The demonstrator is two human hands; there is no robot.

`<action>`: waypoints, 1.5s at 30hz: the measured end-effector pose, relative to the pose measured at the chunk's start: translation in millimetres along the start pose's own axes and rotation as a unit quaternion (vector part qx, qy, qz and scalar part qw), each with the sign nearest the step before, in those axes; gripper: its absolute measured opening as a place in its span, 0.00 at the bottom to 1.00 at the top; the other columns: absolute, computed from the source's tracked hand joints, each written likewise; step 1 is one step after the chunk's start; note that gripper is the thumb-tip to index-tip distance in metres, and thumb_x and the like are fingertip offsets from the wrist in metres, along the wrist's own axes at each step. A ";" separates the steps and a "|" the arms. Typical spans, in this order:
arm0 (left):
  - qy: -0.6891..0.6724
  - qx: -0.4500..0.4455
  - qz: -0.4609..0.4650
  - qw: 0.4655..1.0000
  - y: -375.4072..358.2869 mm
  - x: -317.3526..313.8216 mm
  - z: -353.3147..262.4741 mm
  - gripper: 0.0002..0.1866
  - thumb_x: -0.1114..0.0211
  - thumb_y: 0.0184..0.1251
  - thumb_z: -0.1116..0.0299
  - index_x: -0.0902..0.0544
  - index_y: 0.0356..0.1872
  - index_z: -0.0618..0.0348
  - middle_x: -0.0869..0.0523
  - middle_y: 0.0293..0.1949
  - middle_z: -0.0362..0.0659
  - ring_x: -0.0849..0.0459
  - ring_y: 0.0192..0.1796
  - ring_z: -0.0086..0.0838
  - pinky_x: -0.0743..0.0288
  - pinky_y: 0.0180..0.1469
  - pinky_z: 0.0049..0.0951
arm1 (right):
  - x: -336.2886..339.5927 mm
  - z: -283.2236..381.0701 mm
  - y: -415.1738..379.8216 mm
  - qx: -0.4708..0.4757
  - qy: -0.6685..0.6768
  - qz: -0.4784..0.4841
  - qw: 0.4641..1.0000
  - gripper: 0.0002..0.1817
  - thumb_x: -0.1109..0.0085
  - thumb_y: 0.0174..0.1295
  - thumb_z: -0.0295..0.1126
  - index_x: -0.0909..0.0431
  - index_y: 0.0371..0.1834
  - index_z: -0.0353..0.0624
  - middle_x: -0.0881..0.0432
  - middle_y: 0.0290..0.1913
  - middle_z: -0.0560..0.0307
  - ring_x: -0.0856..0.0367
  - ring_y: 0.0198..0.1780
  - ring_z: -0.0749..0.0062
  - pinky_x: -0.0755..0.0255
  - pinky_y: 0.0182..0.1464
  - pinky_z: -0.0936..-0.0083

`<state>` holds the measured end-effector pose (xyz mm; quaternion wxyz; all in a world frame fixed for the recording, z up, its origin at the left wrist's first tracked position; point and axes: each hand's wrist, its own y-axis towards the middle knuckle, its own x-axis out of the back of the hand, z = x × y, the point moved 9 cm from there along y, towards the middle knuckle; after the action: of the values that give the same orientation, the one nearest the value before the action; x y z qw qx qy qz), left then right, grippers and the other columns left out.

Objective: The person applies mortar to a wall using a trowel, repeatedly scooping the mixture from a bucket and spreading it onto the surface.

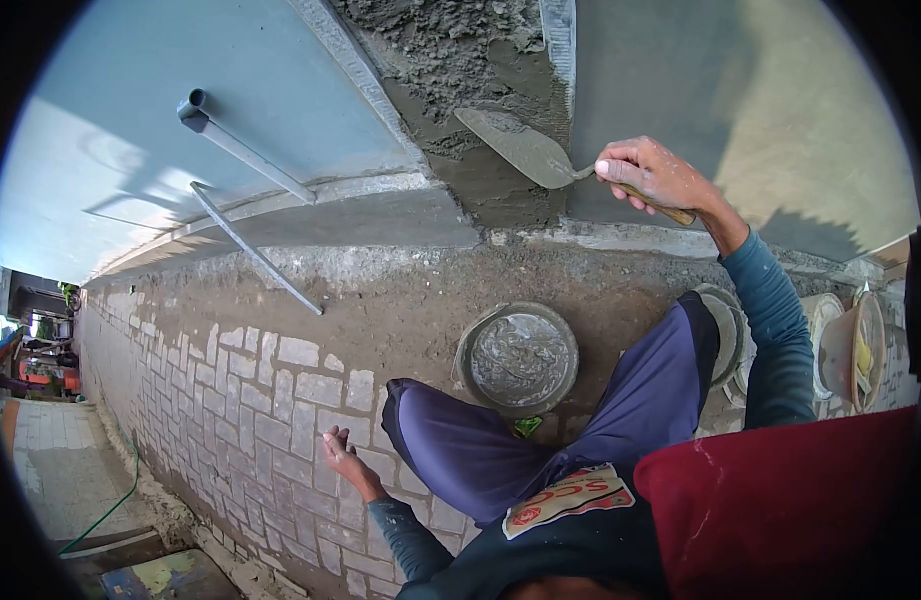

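My right hand (655, 175) is wrapped round the wooden handle of a trowel (525, 150). The trowel's pointed blade lies against wet grey mortar (490, 185) on the wall strip, with a little mortar on its upper edge. Rougher mortar (445, 65) covers the strip higher up. Away from the wall, my left hand (345, 455) hangs over the paving, fingers loosely bent and apart, with nothing in them. Between my knees and the wall stands a round bucket (567, 365) with wet mortar (520, 355) inside.
A straight metal bar (255, 250) leans at the wall's foot, left of the mortar strip. A grey pipe (245, 150) juts from the painted wall (310, 110). More buckets (835, 350) stand by my right knee. Brick paving (270, 400) runs leftward, with a green hose (115, 510) beyond it.
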<state>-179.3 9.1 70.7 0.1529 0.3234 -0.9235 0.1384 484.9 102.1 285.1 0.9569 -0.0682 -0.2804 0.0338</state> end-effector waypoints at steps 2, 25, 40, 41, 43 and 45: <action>-0.001 0.004 0.010 1.000 -3.9 -9.8 -4.7 0.26 0.52 0.78 0.46 0.22 0.56 0.59 0.16 0.45 0.44 0.22 0.54 0.33 0.37 0.57 0.44 | 4.7 6.8 -6.1 -0.002 -0.016 -0.006 1.000 0.20 0.50 0.75 0.46 0.23 0.32 0.40 0.27 0.22 0.67 0.30 0.17 0.87 0.35 0.16 0.84; -0.064 0.068 0.039 0.995 1.1 -27.8 53.9 0.26 0.52 0.77 0.44 0.21 0.54 0.56 0.16 0.44 0.41 0.21 0.54 0.31 0.38 0.56 0.42 | 46.6 71.4 -69.4 0.013 -0.184 -0.167 0.969 0.17 0.42 0.71 0.42 0.20 0.40 0.36 0.26 0.23 0.62 0.28 0.21 0.81 0.33 0.23 0.78; -0.057 0.074 0.094 0.991 -15.2 -44.3 53.3 0.30 0.52 0.75 0.40 0.21 0.56 0.57 0.16 0.45 0.43 0.21 0.56 0.34 0.37 0.60 0.46 | -136.3 71.6 -43.5 0.094 -0.047 0.160 0.982 0.21 0.45 0.72 0.48 0.20 0.48 0.38 0.19 0.29 0.55 0.22 0.24 0.74 0.28 0.28 0.74; -0.063 0.079 0.098 0.990 -15.4 -43.4 59.0 0.28 0.52 0.76 0.41 0.20 0.55 0.57 0.15 0.44 0.43 0.20 0.55 0.33 0.36 0.60 0.46 | -142.1 66.7 -42.3 0.089 -0.041 0.172 0.980 0.21 0.45 0.72 0.48 0.20 0.48 0.38 0.19 0.29 0.55 0.22 0.24 0.74 0.28 0.28 0.74; -0.072 0.086 0.130 0.985 -18.7 -48.4 64.4 0.27 0.50 0.77 0.43 0.20 0.55 0.58 0.15 0.44 0.43 0.19 0.54 0.31 0.32 0.57 0.40 | -170.0 32.8 -45.6 -0.017 0.037 0.275 0.961 0.20 0.48 0.74 0.48 0.20 0.47 0.40 0.22 0.27 0.62 0.25 0.23 0.82 0.30 0.26 0.80; -0.089 0.076 0.214 0.970 -16.0 -62.8 89.8 0.26 0.47 0.76 0.45 0.21 0.56 0.59 0.16 0.44 0.43 0.19 0.54 0.29 0.30 0.53 0.32 | -200.7 -4.8 -51.3 -0.066 0.076 0.356 0.929 0.23 0.52 0.75 0.49 0.21 0.48 0.38 0.24 0.25 0.63 0.25 0.23 0.77 0.28 0.28 0.76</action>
<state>-139.7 0.1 -32.4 0.0121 0.1403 -0.9678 0.2087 320.1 30.2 182.0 0.8939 -0.2286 -0.1660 0.3480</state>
